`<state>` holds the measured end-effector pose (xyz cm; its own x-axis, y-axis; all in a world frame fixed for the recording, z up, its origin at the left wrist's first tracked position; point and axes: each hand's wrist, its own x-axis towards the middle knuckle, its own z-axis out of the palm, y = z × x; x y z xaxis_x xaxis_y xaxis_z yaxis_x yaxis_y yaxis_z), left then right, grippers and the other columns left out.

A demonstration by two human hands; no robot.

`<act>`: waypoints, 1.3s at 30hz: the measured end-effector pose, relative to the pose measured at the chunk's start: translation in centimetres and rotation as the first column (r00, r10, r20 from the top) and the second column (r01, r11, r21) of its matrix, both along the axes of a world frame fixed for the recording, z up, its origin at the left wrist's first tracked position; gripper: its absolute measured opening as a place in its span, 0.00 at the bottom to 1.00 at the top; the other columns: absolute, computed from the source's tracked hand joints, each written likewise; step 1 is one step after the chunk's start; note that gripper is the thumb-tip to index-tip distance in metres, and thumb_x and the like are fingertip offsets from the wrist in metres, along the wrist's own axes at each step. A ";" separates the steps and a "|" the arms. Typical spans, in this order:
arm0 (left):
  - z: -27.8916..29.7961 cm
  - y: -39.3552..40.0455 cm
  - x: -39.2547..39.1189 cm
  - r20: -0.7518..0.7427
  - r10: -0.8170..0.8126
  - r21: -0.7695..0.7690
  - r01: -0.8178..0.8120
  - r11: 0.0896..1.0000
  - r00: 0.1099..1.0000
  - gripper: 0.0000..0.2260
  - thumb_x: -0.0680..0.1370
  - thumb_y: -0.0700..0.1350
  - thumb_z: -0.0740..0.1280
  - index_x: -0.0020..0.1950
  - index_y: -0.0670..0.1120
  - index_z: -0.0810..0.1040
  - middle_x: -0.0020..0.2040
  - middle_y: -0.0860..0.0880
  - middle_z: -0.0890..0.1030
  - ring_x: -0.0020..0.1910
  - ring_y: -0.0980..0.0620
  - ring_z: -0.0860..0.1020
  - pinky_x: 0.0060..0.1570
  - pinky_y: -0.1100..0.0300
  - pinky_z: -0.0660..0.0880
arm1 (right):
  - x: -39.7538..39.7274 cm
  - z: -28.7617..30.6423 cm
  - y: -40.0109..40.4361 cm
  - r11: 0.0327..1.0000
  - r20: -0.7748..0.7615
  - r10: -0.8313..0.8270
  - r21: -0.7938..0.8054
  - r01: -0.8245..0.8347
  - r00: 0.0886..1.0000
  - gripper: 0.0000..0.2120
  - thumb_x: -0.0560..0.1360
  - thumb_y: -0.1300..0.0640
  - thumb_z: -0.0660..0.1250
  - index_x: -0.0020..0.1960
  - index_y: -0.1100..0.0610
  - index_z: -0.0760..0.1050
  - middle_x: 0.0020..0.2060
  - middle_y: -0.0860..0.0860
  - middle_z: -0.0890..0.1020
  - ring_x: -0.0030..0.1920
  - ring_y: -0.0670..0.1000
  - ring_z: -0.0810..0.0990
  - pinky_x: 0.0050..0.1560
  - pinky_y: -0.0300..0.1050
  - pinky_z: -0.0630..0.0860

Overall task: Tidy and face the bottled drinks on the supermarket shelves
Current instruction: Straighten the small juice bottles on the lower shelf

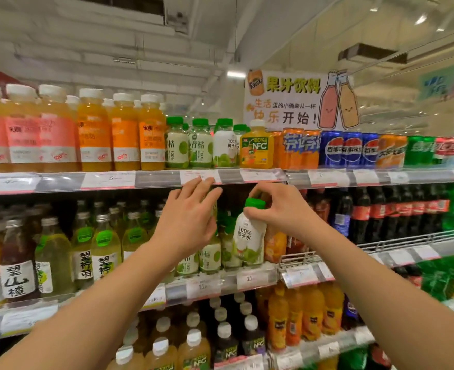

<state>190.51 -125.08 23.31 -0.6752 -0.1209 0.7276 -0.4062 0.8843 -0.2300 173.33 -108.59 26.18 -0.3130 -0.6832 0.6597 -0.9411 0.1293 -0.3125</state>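
Right hand [279,209]: my fingers pinch the green cap of the coconut water bottle [249,236], middle shelf front.
Left hand [188,217]: fingers straight, spread over neighbouring lime juice bottles [209,256].
Overhead: price rail [108,180] just above my knuckles.

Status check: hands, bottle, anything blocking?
Right hand pinches green cap of white coconut water bottle, tilted at second shelf front. Left hand open, fingers against neighbouring green-label bottles. Nothing in the way.

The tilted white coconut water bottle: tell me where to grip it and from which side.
Grip the white coconut water bottle at the neck under its green cap, coming from the front and above. It leans out toward the aisle, neighbours crowding its body; the right hand already pinches there.
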 end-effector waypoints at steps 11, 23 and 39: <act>5.9 2.7 -2.2 -0.057 -0.008 -0.049 0.005 0.999 0.998 0.14 0.79 0.52 0.62 0.61 0.51 0.80 0.55 0.51 0.84 0.53 0.47 0.79 0.50 0.50 0.77 | -3.9 7.0 3.6 0.989 -0.113 -0.100 -0.122 0.086 0.989 0.11 0.73 0.44 0.74 0.50 0.50 0.82 0.39 0.46 0.83 0.39 0.45 0.80 0.39 0.44 0.77; 18.0 3.5 -13.7 0.133 0.084 -0.066 -0.076 0.995 0.988 0.29 0.79 0.44 0.62 0.79 0.51 0.60 0.79 0.47 0.63 0.76 0.42 0.62 0.72 0.39 0.64 | -7.2 14.2 6.3 0.988 -0.202 -0.138 -0.102 0.120 0.970 0.16 0.77 0.42 0.68 0.55 0.53 0.82 0.40 0.47 0.83 0.40 0.47 0.81 0.40 0.47 0.80; 20.5 3.9 -13.5 -0.013 -0.194 0.266 0.191 0.945 0.981 0.15 0.83 0.46 0.65 0.69 0.50 0.71 0.69 0.47 0.76 0.56 0.51 0.74 0.48 0.61 0.71 | -10.0 16.8 4.6 0.981 -0.284 -0.190 -0.093 0.170 0.940 0.13 0.84 0.48 0.59 0.62 0.54 0.77 0.44 0.50 0.82 0.40 0.49 0.80 0.43 0.53 0.81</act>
<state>177.03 -121.21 43.76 -0.7140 -0.1749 0.6780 -0.2209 0.9751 0.0190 163.31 -104.04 42.95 -0.2152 -0.5854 0.7817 -0.9550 0.2933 -0.0432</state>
